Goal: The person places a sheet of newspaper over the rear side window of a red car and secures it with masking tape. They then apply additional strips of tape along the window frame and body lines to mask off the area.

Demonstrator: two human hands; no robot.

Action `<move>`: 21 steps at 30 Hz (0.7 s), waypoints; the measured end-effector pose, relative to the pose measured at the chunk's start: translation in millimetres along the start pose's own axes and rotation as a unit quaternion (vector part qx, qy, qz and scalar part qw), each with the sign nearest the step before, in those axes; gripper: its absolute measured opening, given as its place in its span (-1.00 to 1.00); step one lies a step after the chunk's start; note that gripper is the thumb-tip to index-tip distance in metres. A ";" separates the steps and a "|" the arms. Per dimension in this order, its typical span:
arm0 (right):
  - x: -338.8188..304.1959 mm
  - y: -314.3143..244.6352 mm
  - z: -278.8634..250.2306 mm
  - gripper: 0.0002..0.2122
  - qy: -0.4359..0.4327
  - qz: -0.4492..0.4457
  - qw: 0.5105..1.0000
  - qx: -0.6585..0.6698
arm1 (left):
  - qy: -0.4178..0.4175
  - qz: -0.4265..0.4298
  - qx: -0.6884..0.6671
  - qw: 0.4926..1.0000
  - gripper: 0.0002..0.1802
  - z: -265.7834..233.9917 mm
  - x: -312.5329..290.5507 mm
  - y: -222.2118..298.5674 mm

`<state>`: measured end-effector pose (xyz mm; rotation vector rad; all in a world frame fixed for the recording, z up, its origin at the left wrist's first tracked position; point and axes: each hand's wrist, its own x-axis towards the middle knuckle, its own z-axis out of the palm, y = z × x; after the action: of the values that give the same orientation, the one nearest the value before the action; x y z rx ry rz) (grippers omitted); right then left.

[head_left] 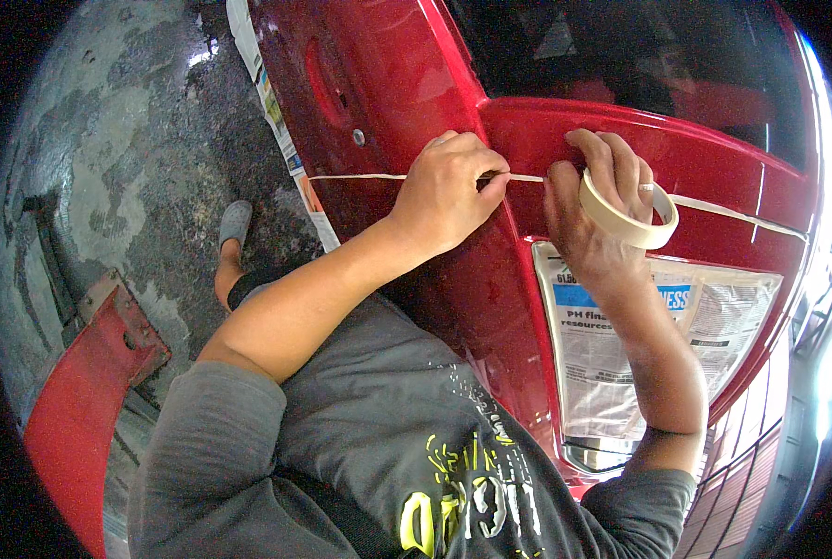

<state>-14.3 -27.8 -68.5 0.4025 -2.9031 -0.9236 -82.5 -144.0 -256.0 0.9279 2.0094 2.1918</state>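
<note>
A thin strip of masking tape runs across the glossy red car body. My left hand is closed in a pinch on this strip, thumb and forefinger together close to a body seam. To its right, my right hand is closed on a cream roll of masking tape, with fingers through the ring. A short length of tape spans the gap between both hands. Past the roll, another stretch of tape lies over the red panel toward the right edge. My right palm is hidden.
Newspaper covers an area below my right hand. A paper strip lines the car's left edge. A loose red panel lies at lower left on the stained concrete floor. Dark glass is above; a metal grille stands at right.
</note>
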 end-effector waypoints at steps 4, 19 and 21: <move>1.2 -5.1 -3.5 -0.82 0.008 0.034 0.999 -0.016 | -0.017 -0.056 -0.027 0.998 -0.89 -2.0 1.1 -1.4; 0.6 1.6 -23.2 -0.80 0.064 0.101 0.993 -0.020 | 0.000 0.004 0.042 0.999 -0.64 2.6 10.3 5.9; 1.1 1.2 -23.7 -0.76 0.030 0.084 0.996 -0.021 | -0.023 -0.041 0.040 0.998 -0.59 1.0 17.0 7.2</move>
<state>-12.3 -40.4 -48.5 0.1760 -2.8057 -0.9272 -93.4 -137.5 -242.5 0.8771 2.0889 2.0444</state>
